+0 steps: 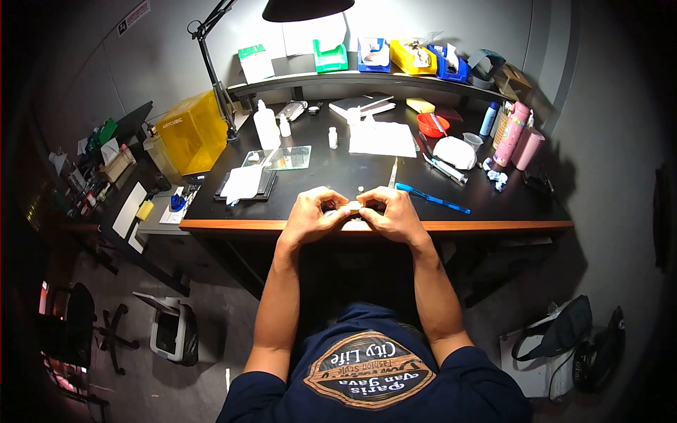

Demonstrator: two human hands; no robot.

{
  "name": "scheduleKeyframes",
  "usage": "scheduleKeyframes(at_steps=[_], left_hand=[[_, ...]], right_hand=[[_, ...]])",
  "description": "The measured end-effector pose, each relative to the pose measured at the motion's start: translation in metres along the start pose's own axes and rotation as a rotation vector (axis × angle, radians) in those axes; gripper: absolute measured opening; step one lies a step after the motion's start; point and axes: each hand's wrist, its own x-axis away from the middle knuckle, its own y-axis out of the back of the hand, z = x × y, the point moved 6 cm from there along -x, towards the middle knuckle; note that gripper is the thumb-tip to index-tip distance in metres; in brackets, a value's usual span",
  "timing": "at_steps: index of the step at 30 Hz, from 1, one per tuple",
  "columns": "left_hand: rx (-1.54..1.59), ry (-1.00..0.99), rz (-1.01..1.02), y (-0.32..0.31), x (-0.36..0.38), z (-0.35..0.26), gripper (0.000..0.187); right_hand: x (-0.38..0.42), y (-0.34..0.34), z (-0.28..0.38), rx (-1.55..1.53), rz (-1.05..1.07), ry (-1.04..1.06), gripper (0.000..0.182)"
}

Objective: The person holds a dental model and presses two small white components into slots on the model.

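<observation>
Both hands meet at the front edge of the black desk (324, 176). My left hand (315, 211) and my right hand (389, 213) pinch a small yellowish piece (355, 206) between their fingertips. The fingers cover most of it, so its kind cannot be made out. Just beyond the fingers lies a tiny pale bit (361, 189). A thin pointed tool (393, 173) rests on the desk behind my right hand. To the right of that hand lies a blue pen-like tool (434, 199).
Left on the desk are a white cloth (241, 182) on a dark pad, a glass plate (290, 158) and a white bottle (266, 125). White paper (383, 139), a red bowl (432, 125) and a pink bottle (513, 134) stand farther back. A lamp (307, 8) hangs above.
</observation>
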Motion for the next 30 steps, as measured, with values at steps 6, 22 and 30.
scheduleKeyframes(at_steps=[6, 22, 30], left_hand=[[0.013, -0.018, -0.04, -0.0004, 0.0002, -0.0028, 0.036], [-0.033, 0.007, 0.015, 0.001, 0.0, -0.0029, 0.04], [-0.01, -0.015, -0.006, 0.0006, 0.0001, -0.0036, 0.039]], right_hand=[[0.0001, 0.0, -0.0006, 0.021, -0.008, 0.037, 0.028], [-0.0002, -0.0011, -0.0029, -0.009, 0.004, 0.0, 0.026], [-0.0003, 0.0002, 0.0006, 0.019, 0.004, 0.007, 0.026]])
